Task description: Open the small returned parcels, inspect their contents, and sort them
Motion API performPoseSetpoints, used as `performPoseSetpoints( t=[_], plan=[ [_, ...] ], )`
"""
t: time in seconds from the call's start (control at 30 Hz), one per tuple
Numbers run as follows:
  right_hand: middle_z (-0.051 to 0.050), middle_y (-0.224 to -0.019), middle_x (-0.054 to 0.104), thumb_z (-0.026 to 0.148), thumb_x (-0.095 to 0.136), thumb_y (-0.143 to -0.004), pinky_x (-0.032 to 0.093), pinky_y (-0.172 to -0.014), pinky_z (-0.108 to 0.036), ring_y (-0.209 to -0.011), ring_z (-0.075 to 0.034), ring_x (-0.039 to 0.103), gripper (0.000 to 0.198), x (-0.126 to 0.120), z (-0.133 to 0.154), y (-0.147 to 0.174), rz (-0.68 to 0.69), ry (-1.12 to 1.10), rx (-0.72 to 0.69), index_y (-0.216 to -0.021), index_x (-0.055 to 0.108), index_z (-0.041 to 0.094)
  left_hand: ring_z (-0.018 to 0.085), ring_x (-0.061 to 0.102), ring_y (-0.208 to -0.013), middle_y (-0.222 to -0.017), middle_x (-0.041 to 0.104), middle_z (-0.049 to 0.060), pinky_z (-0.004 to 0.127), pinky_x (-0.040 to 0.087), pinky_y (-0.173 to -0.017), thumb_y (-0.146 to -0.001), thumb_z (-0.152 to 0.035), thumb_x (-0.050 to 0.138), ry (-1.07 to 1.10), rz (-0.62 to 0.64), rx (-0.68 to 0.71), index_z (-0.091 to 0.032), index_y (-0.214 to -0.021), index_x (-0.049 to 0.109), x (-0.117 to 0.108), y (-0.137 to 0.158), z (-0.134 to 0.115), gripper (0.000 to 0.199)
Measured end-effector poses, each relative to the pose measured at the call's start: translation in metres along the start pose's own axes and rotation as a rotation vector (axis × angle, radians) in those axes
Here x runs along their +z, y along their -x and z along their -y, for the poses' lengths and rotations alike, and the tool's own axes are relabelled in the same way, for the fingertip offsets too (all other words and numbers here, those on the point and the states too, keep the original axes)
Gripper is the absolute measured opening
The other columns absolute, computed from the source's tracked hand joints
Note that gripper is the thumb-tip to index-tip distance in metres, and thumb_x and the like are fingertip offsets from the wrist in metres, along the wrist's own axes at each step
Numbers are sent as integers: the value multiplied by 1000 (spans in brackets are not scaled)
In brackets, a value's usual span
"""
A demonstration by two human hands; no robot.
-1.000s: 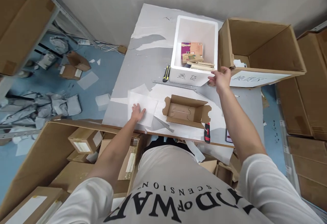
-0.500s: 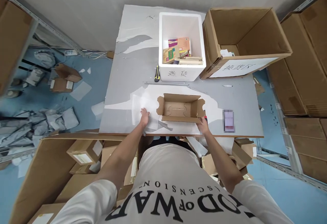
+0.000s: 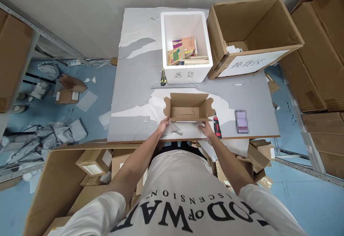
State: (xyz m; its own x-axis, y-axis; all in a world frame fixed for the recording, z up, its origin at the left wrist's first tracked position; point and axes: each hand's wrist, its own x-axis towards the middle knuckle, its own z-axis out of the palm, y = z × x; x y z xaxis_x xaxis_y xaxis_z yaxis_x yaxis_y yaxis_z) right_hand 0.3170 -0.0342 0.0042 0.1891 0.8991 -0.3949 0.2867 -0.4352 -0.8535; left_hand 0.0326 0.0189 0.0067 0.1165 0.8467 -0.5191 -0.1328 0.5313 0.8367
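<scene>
An open brown cardboard box (image 3: 185, 113) stands before me on the table, its end flaps spread outward and nothing seen inside. My left hand (image 3: 163, 125) is closed on its front left corner. At the front edge towards the right, my right hand (image 3: 206, 129) grips the box too, with some fingertips hidden beneath the edge. A red-and-black utility knife (image 3: 217, 126) lies just right of my right hand. Further right is a purple, blurred rectangular item (image 3: 242, 121).
A white foam bin (image 3: 188, 74) holding several books stands at the back of the table (image 3: 139, 64), beside a large open carton (image 3: 254, 62). A yellow-and-black utility knife (image 3: 163, 77) lies by the bin. Below the front edge, a big carton (image 3: 40, 189) contains smaller boxes.
My left hand has moved right from the table surface to the box's front left corner. My right hand has shifted left along the front edge, leaving the red-and-black knife in full view.
</scene>
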Motion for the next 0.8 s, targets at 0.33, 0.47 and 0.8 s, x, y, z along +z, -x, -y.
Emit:
performPoseSetpoints(
  t=[0.33,0.47,0.8],
  plan=[
    [-8,-126,44,38,67,-73,42,-103,-42,-119,-22,47,71,-31,37,31,-50,-61,-234,-139,43,31,25,55,-121,-113,68,7,45,34,-111,-54,-12,63,-103,99,236,-17,-131,54,3,37,-37,77],
    [-10,-142,43,51,60,-80,38,-107,-43,-134,-24,37,61,-40,66,33,-85,-136,-315,-136,49,27,26,52,-125,-127,61,10,42,36,-111,-58,-16,70,-128,112,346,-18,-134,50,8,49,-47,78],
    [-7,-126,64,56,46,-87,44,-98,-40,-113,-25,59,55,-45,99,40,-69,3,-272,-129,56,22,30,50,-127,-135,55,16,46,41,-105,-57,-33,80,12,74,266,-18,-131,52,12,51,-49,80]
  ],
)
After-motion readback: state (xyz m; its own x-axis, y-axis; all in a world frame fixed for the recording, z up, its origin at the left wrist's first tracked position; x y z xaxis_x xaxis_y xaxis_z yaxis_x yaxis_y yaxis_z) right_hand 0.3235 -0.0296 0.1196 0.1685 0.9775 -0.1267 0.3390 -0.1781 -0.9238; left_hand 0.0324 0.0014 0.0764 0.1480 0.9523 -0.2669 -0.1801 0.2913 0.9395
